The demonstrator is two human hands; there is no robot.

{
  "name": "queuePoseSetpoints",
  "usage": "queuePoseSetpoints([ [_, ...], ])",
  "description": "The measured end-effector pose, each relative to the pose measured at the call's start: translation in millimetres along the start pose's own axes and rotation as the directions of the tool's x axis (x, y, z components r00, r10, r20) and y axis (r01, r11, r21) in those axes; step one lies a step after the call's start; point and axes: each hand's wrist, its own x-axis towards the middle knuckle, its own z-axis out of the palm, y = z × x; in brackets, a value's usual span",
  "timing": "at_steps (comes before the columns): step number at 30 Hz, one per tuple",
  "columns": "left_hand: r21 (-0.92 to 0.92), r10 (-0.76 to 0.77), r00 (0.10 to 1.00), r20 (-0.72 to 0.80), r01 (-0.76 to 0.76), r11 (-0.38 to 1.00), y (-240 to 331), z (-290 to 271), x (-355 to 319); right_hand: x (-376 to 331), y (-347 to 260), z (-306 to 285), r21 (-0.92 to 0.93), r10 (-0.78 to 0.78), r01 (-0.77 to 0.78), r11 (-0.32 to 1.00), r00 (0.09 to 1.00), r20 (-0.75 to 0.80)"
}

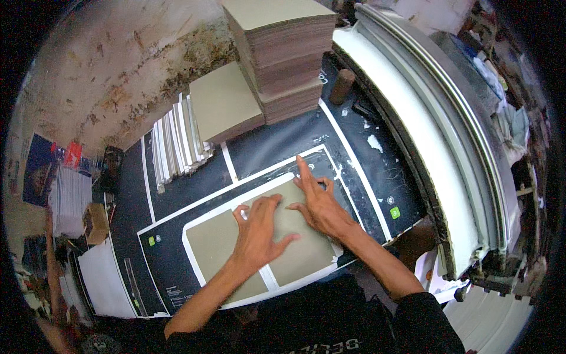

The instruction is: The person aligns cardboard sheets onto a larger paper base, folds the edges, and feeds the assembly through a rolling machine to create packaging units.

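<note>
Both hands lie flat on two grey boards that sit side by side on a white sheet, w/ a narrow white gap between them. The left hand rests palm down on the right board, near the gap; fingers are spread and slightly bent at the tips, thumb out to the right. It grips nothing, only presses. The right hand is just beside it, at the upper right corner of the same board; fingers are stretched out, index pointing up to the sheet edge, also holding nothing. The two hands are near each other but I cannot tell if they touch.

The left board is bare, no hand on it. The white sheet shows as a border round both boards, and it lies on a black printed cover w/ white lines, which covers the table.

Behind, a tall stack of grey boards stands at the top, w/ a lower stack to its left. Next to that is a row of white sheets standing on edge. A brown cylinder stands right of the tall stack. At the right, a thick curved pile of white and grey sheets runs along the table edge.
</note>
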Motion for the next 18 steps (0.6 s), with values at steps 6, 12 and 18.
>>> queuePoseSetpoints([
  [6, 0.006, 0.0, 0.999, 0.053, -0.001, 1.0, 1.6, 6.5, -21.0, -6.5, -0.7, 7.3, 0.234, 0.047, -0.019, 0.972, 0.992, -0.117],
  [12, 0.013, -0.005, 0.999, 0.033, 0.004, 1.0, 0.7, 12.1, -30.6, 0.2, -1.7, -1.9, 0.044, -0.064, 0.073, 0.996, 0.982, -0.18],
  [18, -0.008, -0.121, 0.991, -0.065, 0.121, 0.993, 17.5, 21.9, -43.3, -1.8, -1.7, 3.8, -0.093, -0.04, 0.035, 0.995, 0.998, -0.051],
])
